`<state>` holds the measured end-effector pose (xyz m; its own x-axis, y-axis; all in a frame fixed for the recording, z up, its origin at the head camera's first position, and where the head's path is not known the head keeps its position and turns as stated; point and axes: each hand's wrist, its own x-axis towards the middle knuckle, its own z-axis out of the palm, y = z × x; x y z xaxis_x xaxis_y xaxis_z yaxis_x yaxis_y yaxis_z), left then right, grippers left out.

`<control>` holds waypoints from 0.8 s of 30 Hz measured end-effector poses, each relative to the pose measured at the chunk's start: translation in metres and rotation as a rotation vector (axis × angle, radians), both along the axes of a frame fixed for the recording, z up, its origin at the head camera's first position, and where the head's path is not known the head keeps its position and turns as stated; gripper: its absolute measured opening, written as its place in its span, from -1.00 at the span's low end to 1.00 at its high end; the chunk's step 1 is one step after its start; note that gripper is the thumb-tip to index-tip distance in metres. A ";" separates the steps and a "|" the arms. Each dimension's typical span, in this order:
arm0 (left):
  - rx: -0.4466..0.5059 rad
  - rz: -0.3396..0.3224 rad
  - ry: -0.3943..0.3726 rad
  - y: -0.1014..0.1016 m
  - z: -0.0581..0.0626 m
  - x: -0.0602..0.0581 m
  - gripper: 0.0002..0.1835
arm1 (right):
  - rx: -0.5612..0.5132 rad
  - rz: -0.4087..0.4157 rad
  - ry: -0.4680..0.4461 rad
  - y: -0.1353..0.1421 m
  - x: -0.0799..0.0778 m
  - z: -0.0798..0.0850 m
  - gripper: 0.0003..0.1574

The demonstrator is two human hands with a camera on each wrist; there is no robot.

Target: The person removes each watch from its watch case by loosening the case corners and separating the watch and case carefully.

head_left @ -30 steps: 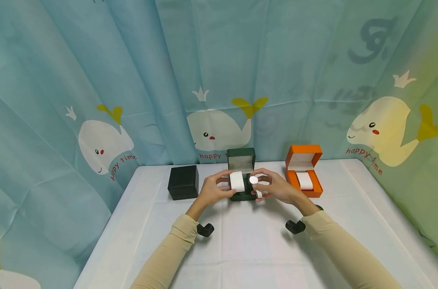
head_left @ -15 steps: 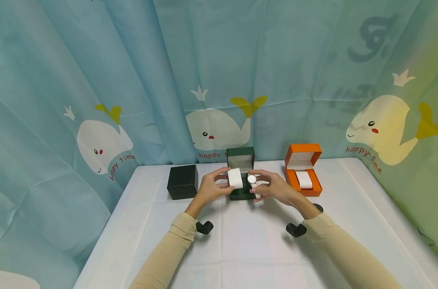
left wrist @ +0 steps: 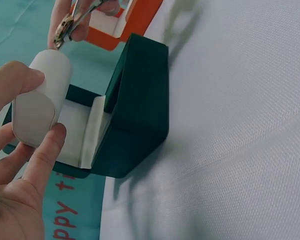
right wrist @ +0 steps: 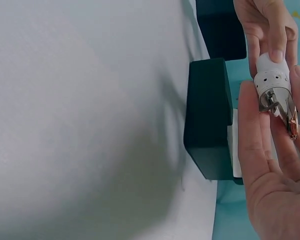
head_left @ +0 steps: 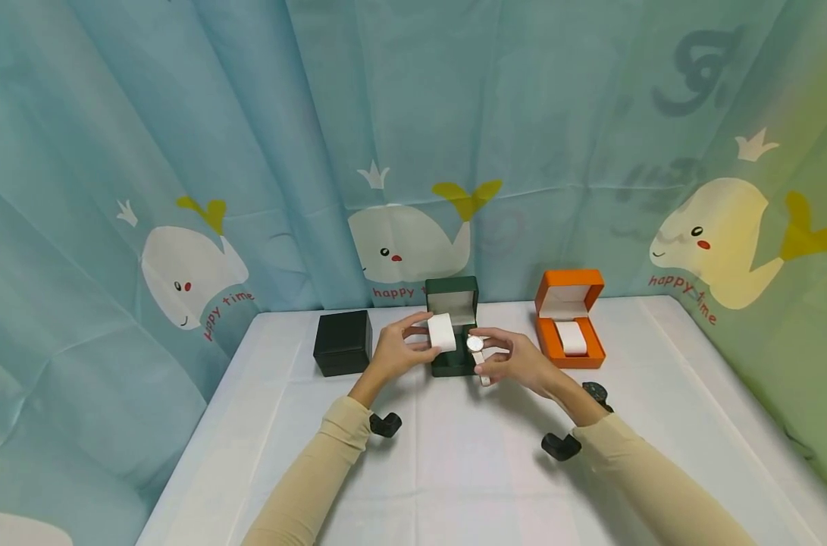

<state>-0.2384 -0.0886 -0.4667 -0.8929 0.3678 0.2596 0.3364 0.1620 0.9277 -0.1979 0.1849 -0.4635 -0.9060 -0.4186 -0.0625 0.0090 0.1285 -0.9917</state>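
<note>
A white watch cushion (head_left: pixel 442 332) is held by my left hand (head_left: pixel 396 353), thumb and fingers gripping it at its sides. My right hand (head_left: pixel 518 365) pinches a wristwatch (head_left: pixel 475 344) with a round pale dial and a white strap. In the right wrist view the curved strap (right wrist: pixel 271 80) lines up with the cushion's end; whether they touch, I cannot tell. Both hands hover over an open dark green watch box (head_left: pixel 452 285), whose lid stands up at the back. The left wrist view shows the watch's metal case (left wrist: pixel 64 31) edge-on above the cushion.
On the left stands a closed black box (head_left: pixel 343 343). An open orange watch box (head_left: pixel 570 284) with a white cushion in it sits to the right. Beside my right wrist is a dark round thing (head_left: pixel 594 392), partly hidden by the arm. A curtain (head_left: pixel 556 152) hangs behind the table.
My left hand has lifted the cushion slightly and tilted it. The watch in my right hand has come a little nearer to me, and more of its strap shows.
</note>
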 end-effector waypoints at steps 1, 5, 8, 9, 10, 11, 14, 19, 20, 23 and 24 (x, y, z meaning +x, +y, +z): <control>0.000 0.001 -0.001 0.000 0.000 0.000 -0.29 | 0.005 -0.003 0.004 0.000 0.001 0.000 -0.05; -0.004 0.009 0.012 0.001 0.000 -0.002 -0.30 | 0.017 -0.012 0.024 -0.002 0.004 -0.003 -0.05; 0.002 0.006 0.017 0.002 0.000 -0.003 -0.30 | 0.023 -0.020 0.029 -0.003 0.006 -0.005 -0.06; 0.004 0.005 0.018 0.002 -0.001 -0.003 -0.30 | 0.026 -0.021 0.029 -0.004 0.007 -0.006 -0.07; 0.005 0.003 0.018 0.002 -0.001 -0.003 -0.30 | 0.029 -0.024 0.030 -0.005 0.008 -0.006 -0.07; 0.006 0.001 0.019 0.002 -0.001 -0.004 -0.30 | 0.033 -0.024 0.031 -0.006 0.009 -0.007 -0.07; 0.002 0.001 0.018 0.002 -0.001 -0.004 -0.30 | 0.031 -0.026 0.033 -0.008 0.013 -0.010 -0.07; -0.011 0.017 0.021 0.002 -0.001 -0.005 -0.31 | 0.042 -0.025 0.035 -0.012 0.020 -0.015 -0.08; -0.012 0.018 0.024 0.002 -0.001 -0.005 -0.31 | 0.045 -0.024 0.035 -0.013 0.021 -0.016 -0.08; -0.015 0.020 0.035 0.002 -0.001 -0.006 -0.32 | 0.046 -0.020 0.037 -0.016 0.025 -0.020 -0.10; -0.014 0.019 0.036 0.002 0.000 -0.006 -0.31 | 0.044 -0.017 0.038 -0.017 0.027 -0.021 -0.10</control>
